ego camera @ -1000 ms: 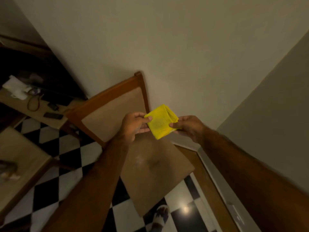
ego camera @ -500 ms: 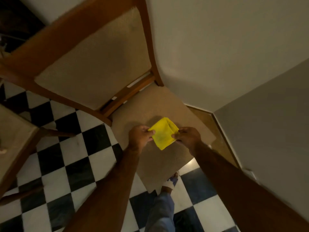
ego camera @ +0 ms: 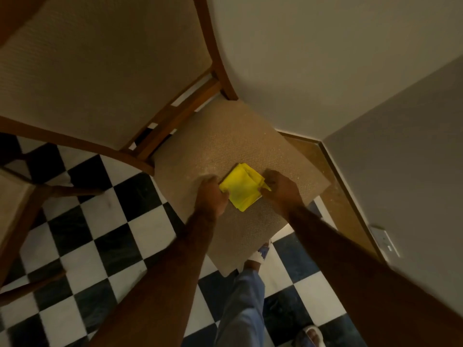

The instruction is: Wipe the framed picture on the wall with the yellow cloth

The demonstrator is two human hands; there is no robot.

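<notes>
Head view, looking steeply down. Both hands meet over a chair seat (ego camera: pixel 225 146) and hold a folded yellow cloth (ego camera: pixel 241 187) between them. The left hand (ego camera: pixel 211 194) pinches the cloth's left edge; the right hand (ego camera: pixel 281 187) pinches its right edge. Each grip is closed on the cloth. The cloth sits low over the seat, near its middle; whether it touches the fabric cannot be told. Both hands are slightly blurred.

The framed picture is not in view, so wiping has not begun here. This looks like a step of folding or readying the cloth. The next move likely calls for one hand to take the cloth alone and lift it to the wall (ego camera: pixel 313 53), with the head raised to find the frame.

The chair back (ego camera: pixel 100 71) rises close at upper left, its wooden post (ego camera: pixel 215 53) just beside the wall. Two walls form a corner at right, with a skirting board (ego camera: pixel 350 204) and a socket (ego camera: pixel 384 240) low down. Checkered floor (ego camera: pixel 100 234) lies open at left and below. The person's leg (ego camera: pixel 240 304) stands against the seat's front edge. Room to lift is clear straight upward.
</notes>
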